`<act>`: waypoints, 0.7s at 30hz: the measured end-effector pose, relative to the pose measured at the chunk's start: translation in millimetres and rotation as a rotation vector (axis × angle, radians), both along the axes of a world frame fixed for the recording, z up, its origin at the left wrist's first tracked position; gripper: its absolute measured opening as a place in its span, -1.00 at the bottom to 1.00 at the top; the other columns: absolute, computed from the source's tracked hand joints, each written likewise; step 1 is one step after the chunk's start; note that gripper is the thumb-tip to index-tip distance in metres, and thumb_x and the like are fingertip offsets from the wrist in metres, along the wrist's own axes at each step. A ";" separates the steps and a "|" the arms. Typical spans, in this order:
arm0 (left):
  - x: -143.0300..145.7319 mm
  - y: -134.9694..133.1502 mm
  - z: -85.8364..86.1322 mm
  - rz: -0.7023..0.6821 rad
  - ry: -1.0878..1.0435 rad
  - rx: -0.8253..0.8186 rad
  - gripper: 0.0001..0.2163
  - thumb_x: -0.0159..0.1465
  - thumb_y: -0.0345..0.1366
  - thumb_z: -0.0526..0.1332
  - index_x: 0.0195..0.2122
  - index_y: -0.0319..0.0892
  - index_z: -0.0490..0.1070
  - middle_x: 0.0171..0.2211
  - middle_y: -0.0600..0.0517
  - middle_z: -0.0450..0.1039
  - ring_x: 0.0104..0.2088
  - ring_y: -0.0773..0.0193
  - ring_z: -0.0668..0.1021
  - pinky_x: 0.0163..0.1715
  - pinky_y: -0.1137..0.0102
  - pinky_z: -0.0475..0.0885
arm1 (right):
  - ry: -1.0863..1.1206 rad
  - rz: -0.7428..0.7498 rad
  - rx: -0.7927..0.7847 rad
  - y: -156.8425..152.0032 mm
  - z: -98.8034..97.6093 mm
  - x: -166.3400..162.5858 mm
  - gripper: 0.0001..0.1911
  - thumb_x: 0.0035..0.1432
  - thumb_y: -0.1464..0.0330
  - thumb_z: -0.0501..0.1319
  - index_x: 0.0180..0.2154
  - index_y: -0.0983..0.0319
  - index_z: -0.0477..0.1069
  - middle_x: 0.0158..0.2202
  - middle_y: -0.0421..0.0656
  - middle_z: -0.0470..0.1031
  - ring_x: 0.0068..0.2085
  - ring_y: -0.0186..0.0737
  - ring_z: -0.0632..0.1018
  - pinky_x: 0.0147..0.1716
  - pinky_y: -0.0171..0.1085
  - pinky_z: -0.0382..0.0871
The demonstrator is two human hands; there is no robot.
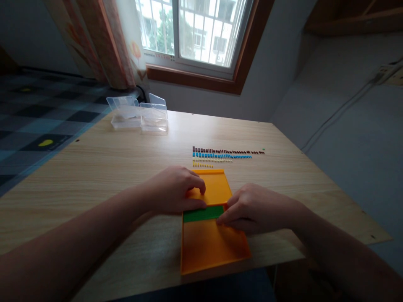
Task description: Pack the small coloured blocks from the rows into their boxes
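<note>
An orange tray (210, 247) lies on the wooden table (103, 167) near its front edge. A flat green plate (203, 214) lies across the tray's middle. My left hand (174, 188) rests on the tray's left side, fingers curled, its fingertips touching the green plate's left end and upper edge. My right hand (255, 207) is at the tray's right side, with closed fingers pinching the plate's right end. Beyond the tray, rows of tiny bricks (222, 155) are laid out in dark, blue, pale and yellow lines.
Two clear plastic boxes (138, 115) with open lids stand at the table's far left. A window is behind the table, a curtain to its left. A grey wall with a cable runs along the right. The floor at left is checkered.
</note>
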State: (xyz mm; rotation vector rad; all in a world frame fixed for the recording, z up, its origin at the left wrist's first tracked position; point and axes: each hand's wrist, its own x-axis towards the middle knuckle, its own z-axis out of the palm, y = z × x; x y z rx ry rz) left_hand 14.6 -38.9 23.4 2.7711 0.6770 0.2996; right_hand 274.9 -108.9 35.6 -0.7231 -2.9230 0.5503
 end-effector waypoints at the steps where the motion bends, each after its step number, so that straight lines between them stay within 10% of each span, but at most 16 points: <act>1: -0.2 0.1 -0.3 -0.002 -0.001 0.000 -0.80 0.23 -0.07 0.33 -0.27 -0.06 0.62 -0.42 0.08 0.57 -0.49 0.33 0.50 -0.48 0.46 0.28 | 0.039 0.005 0.012 0.6 1.3 0.8 -0.77 0.35 0.42 0.17 -0.11 0.14 0.61 -0.35 -0.21 0.61 -0.43 -0.37 0.49 -0.41 -0.32 0.19; 7: 0.0 0.3 -0.7 0.000 0.012 -0.002 -0.82 0.24 -0.08 0.33 -0.26 -0.04 0.62 -0.38 0.10 0.58 -0.48 0.33 0.50 -0.46 0.45 0.28 | 0.467 -0.113 0.284 14.9 11.7 17.3 -0.82 0.34 0.42 0.21 -0.13 0.25 0.60 -0.55 -0.27 0.39 -0.55 -0.42 0.34 -0.50 -0.35 0.15; 13: -0.9 0.2 1.8 0.004 0.022 -0.005 -0.81 0.25 -0.09 0.33 -0.23 -0.04 0.61 -0.35 0.08 0.60 -0.45 0.30 0.54 -0.44 0.45 0.30 | 0.743 -0.740 0.720 61.2 2.8 67.3 -0.84 0.26 0.35 0.26 -0.21 0.19 0.64 -0.53 -0.26 0.46 -0.57 -0.40 0.33 -0.52 -0.34 0.21; 21: -4.5 8.2 -5.2 0.045 -0.214 0.159 -0.72 0.41 -0.13 0.10 -0.29 -0.14 0.53 -0.48 0.07 0.51 -0.55 0.36 0.46 -0.54 0.47 0.24 | 0.808 -1.406 0.633 134.8 -43.8 168.5 -0.68 0.33 0.33 0.14 -0.02 0.32 0.56 -0.28 -0.11 0.56 -0.33 -0.23 0.50 -0.26 -0.20 0.44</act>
